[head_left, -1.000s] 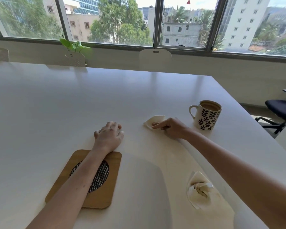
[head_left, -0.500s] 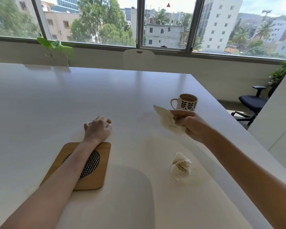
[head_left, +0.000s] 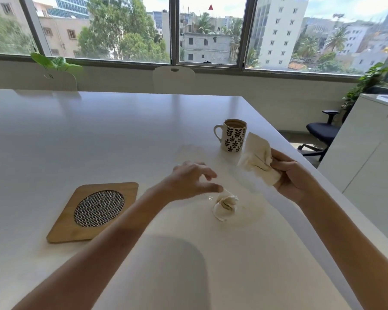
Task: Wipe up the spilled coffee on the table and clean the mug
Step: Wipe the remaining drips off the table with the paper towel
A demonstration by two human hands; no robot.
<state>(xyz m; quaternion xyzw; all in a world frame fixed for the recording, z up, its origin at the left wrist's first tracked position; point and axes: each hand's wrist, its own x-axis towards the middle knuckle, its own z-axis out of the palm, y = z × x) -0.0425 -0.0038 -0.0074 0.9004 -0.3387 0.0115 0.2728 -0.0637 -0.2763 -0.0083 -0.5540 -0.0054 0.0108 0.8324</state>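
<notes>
A white mug (head_left: 233, 136) with a dark leaf pattern stands upright on the white table (head_left: 99, 135), coffee inside. My right hand (head_left: 293, 177) holds a coffee-stained tissue (head_left: 259, 159) in the air, just right of the mug. A second crumpled, stained tissue (head_left: 225, 204) lies on the table in a faint pale coffee smear (head_left: 253, 211). My left hand (head_left: 193, 181) hovers just left of and above that crumpled tissue, fingers spread, thumb tip almost touching it.
A wooden trivet (head_left: 96, 211) with a woven round centre lies left of my left arm. Two white chair backs (head_left: 174, 78) stand along the far table edge. A black office chair (head_left: 320, 133) and a white cabinet (head_left: 367, 157) are to the right, past the table's edge.
My left hand has left the trivet and moved right, over the crumpled tissue. My right hand lifted its tissue off the table and carried it to the right of the mug.
</notes>
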